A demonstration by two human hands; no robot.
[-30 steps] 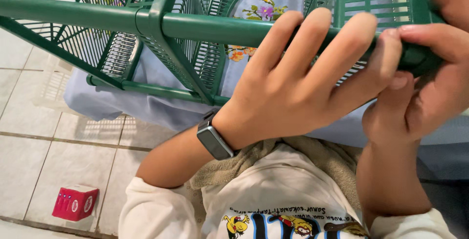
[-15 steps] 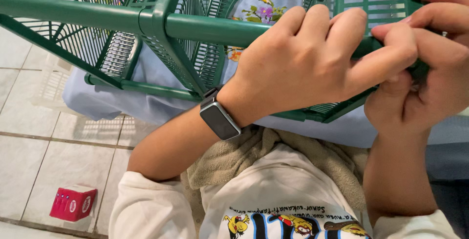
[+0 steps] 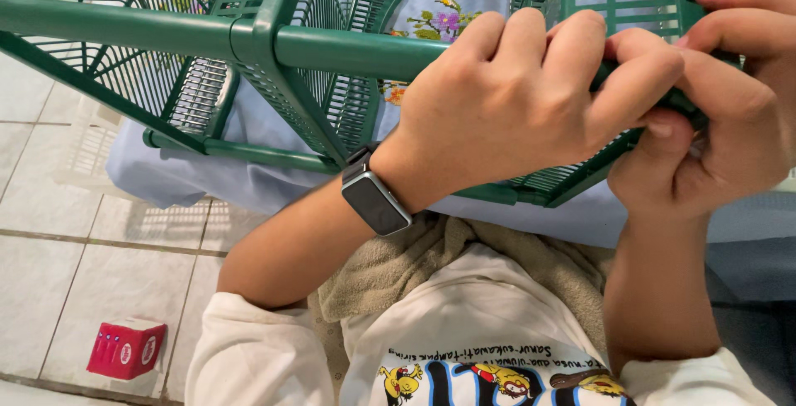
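Note:
A green plastic rack [image 3: 249,41] with lattice shelves and round tubes fills the upper half of the view. My left hand [image 3: 531,99], with a dark smartwatch [image 3: 376,200] on its wrist, is curled over the rack's horizontal tube [image 3: 356,51]. My right hand [image 3: 730,124] grips the same tube just to the right, thumb pressed up from below, right against my left fingers. The tube's end and any joint there are hidden under both hands.
A light blue cloth [image 3: 431,8] with embroidered flowers lies under the rack. A beige towel [image 3: 414,265] rests on my white printed shirt [image 3: 464,348]. A small red box [image 3: 124,348] stands on the tiled floor [image 3: 50,282] at lower left.
My left fingers, spread flat over the tube a second ago, have curled tight around it. My right hand has closed in against them.

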